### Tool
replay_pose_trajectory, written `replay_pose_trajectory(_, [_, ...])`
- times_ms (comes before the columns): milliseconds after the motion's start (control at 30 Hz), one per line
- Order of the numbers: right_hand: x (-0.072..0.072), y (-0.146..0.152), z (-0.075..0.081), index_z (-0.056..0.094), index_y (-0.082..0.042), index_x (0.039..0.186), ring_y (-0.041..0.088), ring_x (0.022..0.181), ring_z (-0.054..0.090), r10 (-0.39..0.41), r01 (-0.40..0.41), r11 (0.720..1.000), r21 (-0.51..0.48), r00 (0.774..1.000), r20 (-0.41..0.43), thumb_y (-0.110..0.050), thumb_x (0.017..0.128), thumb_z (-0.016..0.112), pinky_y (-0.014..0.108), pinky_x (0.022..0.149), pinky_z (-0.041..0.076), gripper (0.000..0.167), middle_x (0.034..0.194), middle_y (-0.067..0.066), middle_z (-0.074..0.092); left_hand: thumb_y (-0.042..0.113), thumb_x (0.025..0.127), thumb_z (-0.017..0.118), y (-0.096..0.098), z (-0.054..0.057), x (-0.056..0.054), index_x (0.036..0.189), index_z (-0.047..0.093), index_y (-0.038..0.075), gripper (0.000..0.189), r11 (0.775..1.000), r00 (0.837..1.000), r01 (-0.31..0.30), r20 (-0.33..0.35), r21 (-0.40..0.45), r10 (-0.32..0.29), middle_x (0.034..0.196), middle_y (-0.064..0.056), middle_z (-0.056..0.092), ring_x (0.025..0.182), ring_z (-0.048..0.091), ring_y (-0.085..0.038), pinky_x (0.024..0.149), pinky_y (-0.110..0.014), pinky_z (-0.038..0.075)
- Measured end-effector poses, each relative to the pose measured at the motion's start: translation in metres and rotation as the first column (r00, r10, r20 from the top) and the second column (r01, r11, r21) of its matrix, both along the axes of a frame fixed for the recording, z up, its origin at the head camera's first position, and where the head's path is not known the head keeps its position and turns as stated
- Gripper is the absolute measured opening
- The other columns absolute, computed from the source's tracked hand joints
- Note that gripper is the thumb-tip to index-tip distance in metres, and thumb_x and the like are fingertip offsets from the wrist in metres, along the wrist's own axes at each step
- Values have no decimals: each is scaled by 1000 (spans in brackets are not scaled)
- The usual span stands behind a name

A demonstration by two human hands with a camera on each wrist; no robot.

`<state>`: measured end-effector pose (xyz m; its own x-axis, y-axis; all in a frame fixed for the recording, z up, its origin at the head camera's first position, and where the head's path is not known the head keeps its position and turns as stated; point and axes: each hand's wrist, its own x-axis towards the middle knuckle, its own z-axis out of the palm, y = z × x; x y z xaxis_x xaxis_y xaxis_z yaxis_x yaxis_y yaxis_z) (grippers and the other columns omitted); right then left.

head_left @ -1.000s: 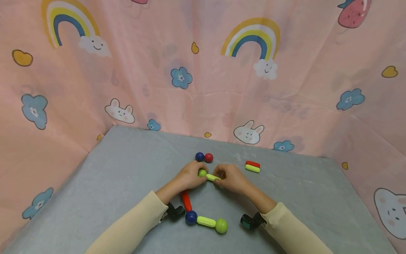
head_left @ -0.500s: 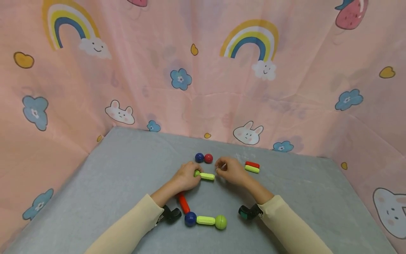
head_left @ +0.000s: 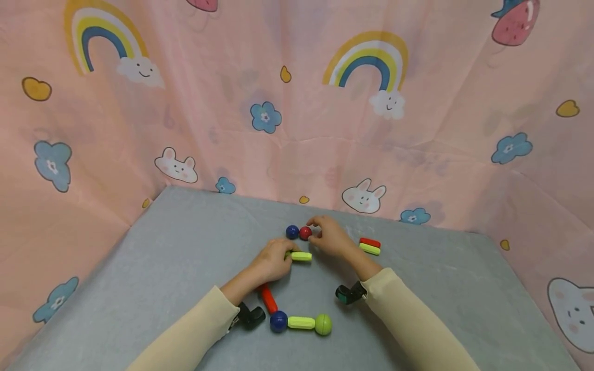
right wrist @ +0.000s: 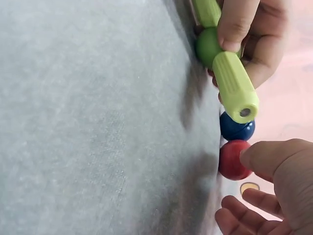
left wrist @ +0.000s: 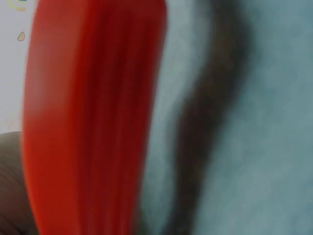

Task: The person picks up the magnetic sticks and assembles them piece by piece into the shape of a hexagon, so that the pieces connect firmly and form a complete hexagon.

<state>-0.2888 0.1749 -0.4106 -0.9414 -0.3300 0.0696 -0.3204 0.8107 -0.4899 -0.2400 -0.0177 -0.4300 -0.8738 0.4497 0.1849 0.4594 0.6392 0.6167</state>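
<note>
My left hand point(head_left: 275, 258) pinches a green ball point(right wrist: 208, 48) between thumb and fingers. A light-green rod point(head_left: 301, 256) sticks out from the ball to the right, its metal-tipped end showing in the right wrist view, and a second light-green rod point(right wrist: 207, 11) joins the ball's other side. A red rod point(head_left: 268, 299) runs from under the left hand to a blue ball point(head_left: 279, 321); it fills much of the left wrist view. My right hand point(head_left: 332, 237) is at a red ball point(head_left: 305, 233), fingers spread and thumb overlapping it in the right wrist view. A smaller blue ball point(head_left: 292, 232) touches the red one.
From the near blue ball, another light-green rod point(head_left: 300, 323) leads to a green ball point(head_left: 323, 324). A red rod point(head_left: 369, 241) and a light-green rod point(head_left: 369, 249) lie side by side at the right. Pink printed cloth point(head_left: 306, 129) hangs behind the grey table point(head_left: 185, 232).
My right hand let go of the light-green rod and moved back to the red ball. My left hand shifted slightly left, keeping the green ball and rod in its grip.
</note>
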Motion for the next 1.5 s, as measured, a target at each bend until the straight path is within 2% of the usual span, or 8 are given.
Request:
replay_pose_trajectory(233, [-5, -6, -8, 62, -6, 119, 23, 98, 60, 38, -38, 999, 7, 999, -6, -15, 85, 70, 39, 85, 51, 36, 116, 13, 63, 7, 83, 63, -1, 1, 4, 100, 72, 11, 19, 996, 997, -54, 49, -65, 57, 96, -5, 63, 88, 51, -22, 75, -34, 42])
replay_pose_trajectory(367, [-6, -8, -9, 60, -7, 109, 21, 92, 61, 21, -21, 1000, -17, 1000, 5, -15, 85, 71, 37, 80, 52, 28, 110, 12, 65, 13, 83, 66, -1, -1, 3, 97, 72, 12, 15, 996, 997, -66, 47, -59, 69, 93, -3, 62, 83, 48, -19, 72, -31, 39])
replay_pose_trajectory(467, [-4, -7, -8, 57, -7, 107, 20, 86, 61, 13, -12, 1000, -19, 1000, 16, -14, 84, 72, 34, 76, 52, 28, 105, 12, 66, 14, 83, 67, -1, -1, 2, 95, 72, 12, 14, 996, 997, -66, 32, -56, 68, 92, -3, 62, 81, 48, -19, 70, -30, 38])
replay_pose_trajectory(633, [6, -1, -5, 59, -5, 110, 20, 85, 59, 56, -56, 998, -13, 998, 20, -12, 82, 72, 35, 77, 52, 31, 100, 11, 64, 15, 83, 68, 0, -1, 2, 95, 72, 12, 13, 996, 997, -72, 35, -46, 73, 92, -4, 63, 81, 49, -19, 70, -30, 39])
replay_pose_trajectory(867, [26, 6, 2, 63, -6, 104, 18, 85, 57, 118, -118, 993, 12, 993, 8, -11, 80, 74, 32, 74, 52, 27, 97, 9, 64, 13, 81, 68, 1, -1, 2, 94, 73, 13, 14, 997, 997, -80, 22, -22, 80, 92, -4, 64, 81, 50, -20, 70, -31, 39])
replay_pose_trajectory(1133, [41, 11, 1, 64, -9, 102, 13, 78, 55, 124, -125, 991, 48, 992, 30, -15, 79, 76, 27, 69, 50, 26, 92, 5, 65, 14, 82, 67, 2, -1, 3, 93, 73, 15, 12, 996, 995, -90, 39, -18, 90, 94, -4, 65, 82, 49, -20, 71, -31, 39])
replay_pose_trajectory(1500, [49, 13, -1, 65, -14, 101, 13, 79, 56, 90, -97, 992, 75, 992, 87, -20, 79, 77, 28, 72, 53, 26, 92, 1, 65, 13, 82, 68, 3, -2, 3, 94, 73, 15, 13, 995, 995, -90, 43, -48, 92, 97, -4, 65, 86, 51, -21, 74, -32, 40])
